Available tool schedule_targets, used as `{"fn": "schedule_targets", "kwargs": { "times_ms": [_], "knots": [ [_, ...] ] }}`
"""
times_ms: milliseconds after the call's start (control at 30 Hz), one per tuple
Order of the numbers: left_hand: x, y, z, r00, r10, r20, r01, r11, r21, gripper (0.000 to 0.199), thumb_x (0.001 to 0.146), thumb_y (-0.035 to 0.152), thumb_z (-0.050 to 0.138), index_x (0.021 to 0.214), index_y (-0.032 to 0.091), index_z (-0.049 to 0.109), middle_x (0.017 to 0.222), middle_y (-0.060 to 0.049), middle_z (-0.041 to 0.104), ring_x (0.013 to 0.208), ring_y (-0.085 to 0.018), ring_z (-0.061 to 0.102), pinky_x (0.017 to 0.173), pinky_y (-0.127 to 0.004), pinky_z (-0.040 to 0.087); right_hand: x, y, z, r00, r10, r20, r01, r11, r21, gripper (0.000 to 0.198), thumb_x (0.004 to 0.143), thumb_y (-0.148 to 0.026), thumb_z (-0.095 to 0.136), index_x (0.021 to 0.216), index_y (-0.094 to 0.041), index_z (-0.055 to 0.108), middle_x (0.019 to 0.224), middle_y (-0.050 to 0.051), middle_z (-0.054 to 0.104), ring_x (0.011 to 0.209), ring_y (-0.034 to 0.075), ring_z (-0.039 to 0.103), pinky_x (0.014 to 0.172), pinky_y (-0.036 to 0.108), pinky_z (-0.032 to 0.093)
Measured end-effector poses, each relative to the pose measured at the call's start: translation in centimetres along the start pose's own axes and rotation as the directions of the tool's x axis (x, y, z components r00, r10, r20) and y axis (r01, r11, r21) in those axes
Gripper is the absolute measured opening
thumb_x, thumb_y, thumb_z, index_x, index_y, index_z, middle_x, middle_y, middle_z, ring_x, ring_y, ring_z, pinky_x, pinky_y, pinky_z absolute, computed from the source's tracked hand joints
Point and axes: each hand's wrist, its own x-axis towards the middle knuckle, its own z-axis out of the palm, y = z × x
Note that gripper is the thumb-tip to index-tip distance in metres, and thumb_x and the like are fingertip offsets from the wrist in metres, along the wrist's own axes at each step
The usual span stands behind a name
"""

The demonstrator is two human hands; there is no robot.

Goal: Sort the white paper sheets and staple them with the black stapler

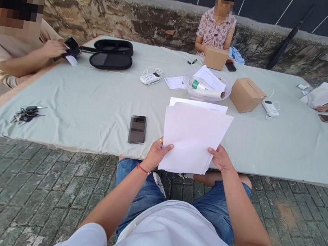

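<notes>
A small stack of white paper sheets (194,140) is held up over the table's near edge, its sheets slightly fanned. My left hand (157,154) grips the stack's lower left edge, thumb on top and fingers underneath. On the opposite side, my right hand (221,158) pinches the lower right edge the same way. Another white sheet (199,105) shows just beyond the top of the stack; whether it belongs to the stack I cannot tell. Left of my left hand lies a dark, phone-like rectangle (137,129), blurred over.
On the cloth-covered table (92,108) stand a clear plastic bowl (207,94) with papers and a bottle, cardboard boxes (248,95), a black case (111,60), a white device (151,78) and keys (28,114). Several people sit around; one at right holds papers (322,95).
</notes>
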Motion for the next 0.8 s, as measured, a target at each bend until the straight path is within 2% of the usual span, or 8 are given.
{"fn": "schedule_targets", "kwargs": {
  "times_ms": [100, 200, 300, 367, 467, 600, 700, 800],
  "knots": [
    [2.1, 3.1, 0.3, 0.988, 0.094, 0.123, -0.103, 0.993, 0.064, 0.043, 0.07, 0.036, 0.079, 0.107, 0.016, 0.069, 0.108, -0.009, 0.072, 0.099, -0.025, 0.066, 0.089, -0.04, 0.052, 1.3, -3.5, 0.8, 0.991, -0.133, -0.007, 0.133, 0.991, -0.021, 0.066, 0.062, -0.036, 0.085, 0.122, -0.022, 0.06, 0.126, 0.008, 0.065, 0.122, 0.029, 0.056, 0.104, 0.049, 0.045],
    [4.6, 6.4, 0.4, 0.953, 0.241, 0.183, -0.266, 0.956, 0.123, 0.039, 0.064, 0.034, 0.083, 0.095, 0.014, 0.072, 0.106, -0.01, 0.072, 0.106, -0.028, 0.064, 0.095, -0.043, 0.05, 2.7, -7.2, 1.5, 0.946, -0.325, -0.006, 0.323, 0.942, -0.092, 0.068, 0.063, -0.035, 0.085, 0.125, -0.025, 0.06, 0.126, 0.005, 0.065, 0.126, 0.027, 0.053, 0.108, 0.047, 0.042],
    [6.8, 8.4, 0.6, 0.916, 0.294, 0.273, -0.339, 0.932, 0.131, 0.045, 0.06, 0.035, 0.085, 0.098, 0.013, 0.073, 0.106, -0.012, 0.072, 0.114, -0.033, 0.06, 0.099, -0.046, 0.047, 3.7, -9.3, 1.6, 0.931, -0.359, 0.072, 0.365, 0.923, -0.121, 0.063, 0.063, -0.036, 0.085, 0.122, -0.026, 0.063, 0.122, 0.004, 0.067, 0.121, 0.028, 0.057, 0.106, 0.048, 0.044],
    [7.8, 8.4, 0.5, 0.9, 0.292, 0.325, -0.345, 0.931, 0.119, 0.055, 0.058, 0.038, 0.086, 0.105, 0.012, 0.072, 0.108, -0.014, 0.072, 0.117, -0.036, 0.058, 0.1, -0.049, 0.046, 4.1, -9.4, 1.3, 0.942, -0.315, 0.115, 0.331, 0.928, -0.171, 0.06, 0.062, -0.037, 0.085, 0.117, -0.025, 0.066, 0.118, 0.004, 0.069, 0.117, 0.029, 0.059, 0.103, 0.049, 0.046],
    [9.0, 6.5, -0.1, 0.904, 0.232, 0.358, -0.303, 0.941, 0.154, 0.067, 0.06, 0.039, 0.085, 0.119, 0.013, 0.066, 0.116, -0.015, 0.069, 0.12, -0.035, 0.057, 0.103, -0.051, 0.044, 4.6, -8.2, 0.5, 0.958, -0.241, 0.158, 0.276, 0.926, -0.259, 0.057, 0.06, -0.039, 0.085, 0.113, -0.023, 0.07, 0.114, 0.004, 0.071, 0.115, 0.031, 0.06, 0.101, 0.048, 0.048],
    [9.8, 4.4, -0.5, 0.913, 0.204, 0.354, -0.281, 0.942, 0.183, 0.071, 0.06, 0.043, 0.084, 0.121, 0.013, 0.065, 0.121, -0.018, 0.066, 0.123, -0.036, 0.054, 0.106, -0.053, 0.04, 5.4, -7.0, -0.1, 0.964, -0.21, 0.164, 0.25, 0.924, -0.29, 0.047, 0.059, -0.041, 0.085, 0.102, -0.022, 0.074, 0.102, 0.005, 0.074, 0.112, 0.033, 0.062, 0.095, 0.046, 0.051],
    [9.8, 5.0, -0.2, 0.908, 0.22, 0.356, -0.3, 0.935, 0.188, 0.07, 0.058, 0.04, 0.085, 0.12, 0.014, 0.066, 0.121, -0.017, 0.066, 0.126, -0.036, 0.052, 0.107, -0.052, 0.039, 5.8, -7.5, 0.2, 0.962, -0.25, 0.115, 0.271, 0.929, -0.253, 0.046, 0.06, -0.041, 0.085, 0.101, -0.022, 0.074, 0.103, 0.004, 0.074, 0.11, 0.031, 0.063, 0.098, 0.046, 0.049],
    [9.4, 6.3, -0.4, 0.916, 0.199, 0.349, -0.279, 0.94, 0.195, 0.068, 0.058, 0.035, 0.085, 0.12, 0.015, 0.066, 0.118, -0.015, 0.068, 0.122, -0.034, 0.055, 0.105, -0.05, 0.042, 5.7, -8.3, 0.6, 0.958, -0.271, 0.091, 0.283, 0.944, -0.17, 0.049, 0.065, -0.042, 0.082, 0.108, -0.021, 0.072, 0.114, 0.005, 0.071, 0.111, 0.028, 0.063, 0.101, 0.048, 0.047]
  ]
}}
